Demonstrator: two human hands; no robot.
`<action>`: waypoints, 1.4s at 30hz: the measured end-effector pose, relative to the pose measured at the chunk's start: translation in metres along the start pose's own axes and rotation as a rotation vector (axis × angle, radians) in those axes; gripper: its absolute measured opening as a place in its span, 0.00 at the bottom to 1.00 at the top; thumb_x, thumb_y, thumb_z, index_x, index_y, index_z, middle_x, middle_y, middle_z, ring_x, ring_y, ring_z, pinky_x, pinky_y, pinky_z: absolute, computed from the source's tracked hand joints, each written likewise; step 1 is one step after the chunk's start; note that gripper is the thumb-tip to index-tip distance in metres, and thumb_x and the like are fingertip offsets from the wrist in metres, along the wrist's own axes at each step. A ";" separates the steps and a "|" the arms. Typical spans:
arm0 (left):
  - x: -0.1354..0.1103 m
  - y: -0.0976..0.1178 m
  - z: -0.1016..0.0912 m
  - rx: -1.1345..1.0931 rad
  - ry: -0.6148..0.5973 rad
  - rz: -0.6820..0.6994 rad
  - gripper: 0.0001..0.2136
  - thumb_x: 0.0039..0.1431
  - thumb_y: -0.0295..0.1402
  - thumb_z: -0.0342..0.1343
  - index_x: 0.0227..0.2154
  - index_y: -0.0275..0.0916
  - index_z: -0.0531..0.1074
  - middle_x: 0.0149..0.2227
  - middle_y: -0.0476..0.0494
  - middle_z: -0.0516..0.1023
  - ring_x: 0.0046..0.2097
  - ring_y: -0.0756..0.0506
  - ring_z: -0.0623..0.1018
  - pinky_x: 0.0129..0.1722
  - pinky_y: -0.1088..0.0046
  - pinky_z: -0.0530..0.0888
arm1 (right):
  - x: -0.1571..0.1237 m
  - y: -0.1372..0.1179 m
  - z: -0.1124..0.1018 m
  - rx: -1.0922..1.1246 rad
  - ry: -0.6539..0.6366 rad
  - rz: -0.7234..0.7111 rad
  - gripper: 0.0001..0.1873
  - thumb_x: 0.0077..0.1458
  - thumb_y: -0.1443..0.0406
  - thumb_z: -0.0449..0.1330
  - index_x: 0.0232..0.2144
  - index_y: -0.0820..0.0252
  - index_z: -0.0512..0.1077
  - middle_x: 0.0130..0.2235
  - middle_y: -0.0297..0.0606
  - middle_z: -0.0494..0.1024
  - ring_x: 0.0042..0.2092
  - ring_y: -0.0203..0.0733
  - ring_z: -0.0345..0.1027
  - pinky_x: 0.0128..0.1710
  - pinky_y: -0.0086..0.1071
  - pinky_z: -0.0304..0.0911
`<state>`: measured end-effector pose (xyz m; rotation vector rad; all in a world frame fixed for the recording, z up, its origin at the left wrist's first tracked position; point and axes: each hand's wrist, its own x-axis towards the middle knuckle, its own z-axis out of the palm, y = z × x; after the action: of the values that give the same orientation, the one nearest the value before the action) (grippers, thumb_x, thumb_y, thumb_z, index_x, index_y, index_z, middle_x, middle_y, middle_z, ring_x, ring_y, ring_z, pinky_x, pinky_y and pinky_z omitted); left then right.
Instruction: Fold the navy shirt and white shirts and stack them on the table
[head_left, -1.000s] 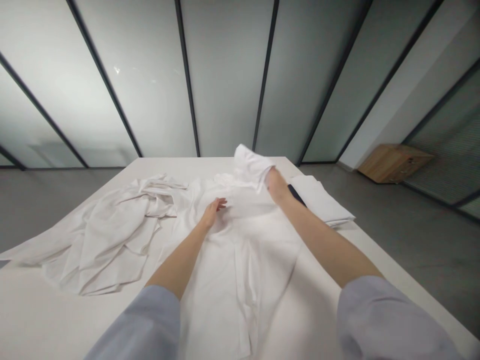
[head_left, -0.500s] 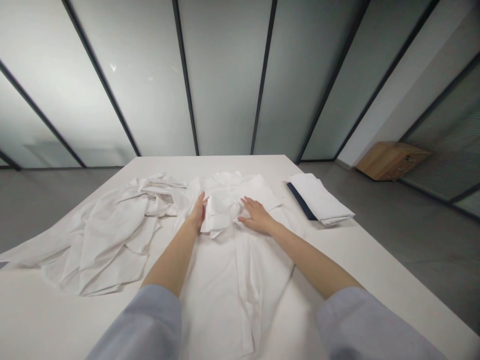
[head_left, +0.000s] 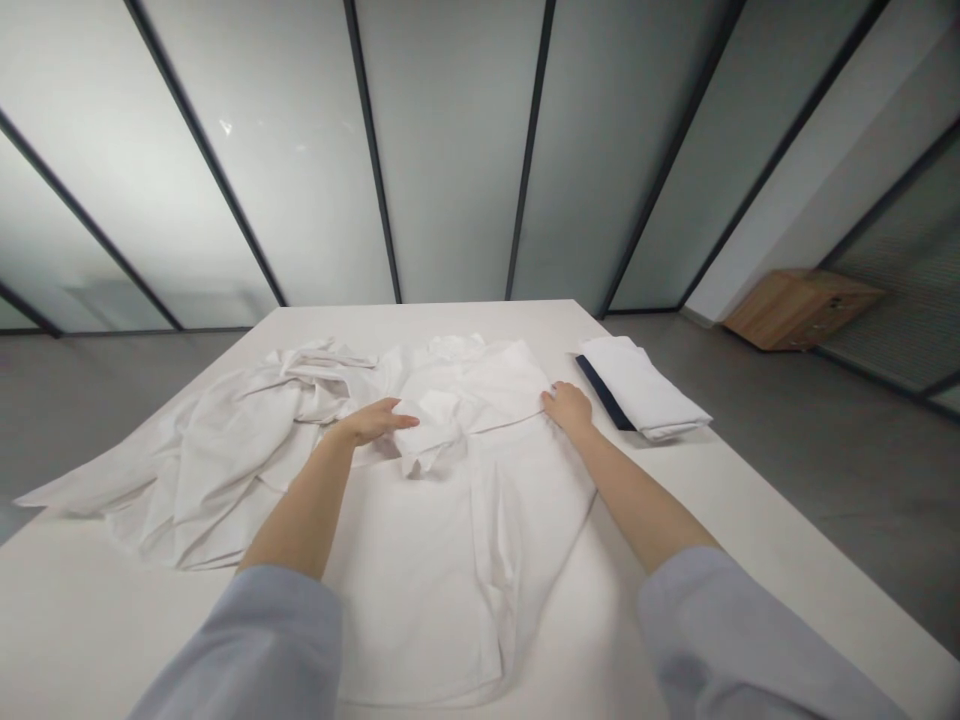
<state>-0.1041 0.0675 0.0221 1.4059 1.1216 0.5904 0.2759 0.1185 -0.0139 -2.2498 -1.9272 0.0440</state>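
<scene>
A white shirt (head_left: 420,580) lies spread in front of me, its lower part toward me and its upper part rumpled into folds. Over the bunched cloth on its left side, my left hand (head_left: 373,421) has its fingers stretched out and the thumb apart from them. My right hand (head_left: 570,406) is closed at the right edge of the shirt, with the fingertips pinching a flap of its cloth. A loose folded piece of the shirt, perhaps a sleeve end, lies between the hands.
To the left, a crumpled pile of white cloth (head_left: 217,450) hangs near the table edge. At the right, folded white cloth (head_left: 645,390) rests by a dark navy strip (head_left: 604,392) on the white table (head_left: 180,640). A wooden cabinet (head_left: 799,308) stands on the floor beyond.
My hands have moved apart: the left slid left off the folded piece, the right went right to the shirt's edge and closed there. The view shifted slightly.
</scene>
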 end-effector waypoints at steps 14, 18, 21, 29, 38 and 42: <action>-0.012 0.018 -0.031 1.032 0.232 -0.202 0.24 0.47 0.51 0.55 0.41 0.38 0.74 0.44 0.38 0.79 0.45 0.38 0.77 0.43 0.68 0.72 | 0.015 0.000 -0.016 0.036 0.164 -0.052 0.25 0.59 0.61 0.51 0.57 0.64 0.63 0.57 0.55 0.66 0.56 0.57 0.60 0.52 0.46 0.56; 0.013 0.019 0.005 1.145 0.382 -0.008 0.25 0.57 0.47 0.48 0.52 0.35 0.68 0.52 0.34 0.73 0.53 0.39 0.73 0.54 0.65 0.66 | 0.000 -0.030 -0.011 0.031 0.087 -0.282 0.25 0.62 0.58 0.47 0.58 0.62 0.63 0.60 0.50 0.64 0.59 0.53 0.57 0.56 0.44 0.52; 0.029 0.011 0.042 1.126 0.289 -0.022 0.29 0.59 0.50 0.44 0.58 0.35 0.63 0.60 0.32 0.66 0.60 0.38 0.67 0.58 0.62 0.62 | -0.016 -0.049 -0.001 0.006 -0.061 -0.382 0.29 0.63 0.51 0.45 0.60 0.58 0.61 0.64 0.48 0.59 0.63 0.54 0.51 0.60 0.46 0.48; 0.044 -0.017 0.072 1.200 0.361 -0.175 0.39 0.57 0.61 0.38 0.66 0.43 0.50 0.69 0.36 0.42 0.68 0.30 0.44 0.60 0.39 0.47 | -0.029 -0.051 0.020 -0.048 -0.208 -0.375 0.41 0.58 0.39 0.40 0.67 0.53 0.49 0.69 0.47 0.44 0.68 0.63 0.35 0.62 0.58 0.35; 0.041 -0.022 0.057 1.244 0.376 -0.173 0.42 0.54 0.64 0.36 0.67 0.45 0.48 0.69 0.38 0.43 0.68 0.30 0.44 0.61 0.39 0.45 | -0.029 -0.053 0.017 -0.027 -0.230 -0.416 0.41 0.58 0.40 0.41 0.66 0.54 0.50 0.69 0.46 0.44 0.68 0.60 0.35 0.63 0.55 0.36; 0.039 -0.023 0.053 1.253 0.372 -0.169 0.42 0.54 0.64 0.35 0.67 0.44 0.48 0.69 0.38 0.42 0.68 0.30 0.44 0.61 0.39 0.45 | -0.029 -0.048 0.016 -0.035 -0.232 -0.493 0.41 0.59 0.40 0.39 0.67 0.53 0.49 0.69 0.43 0.43 0.68 0.56 0.35 0.64 0.51 0.36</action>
<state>-0.0492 0.0736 -0.0197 2.2422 2.0599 -0.0656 0.2221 0.0992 -0.0253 -1.7896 -2.5674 0.2134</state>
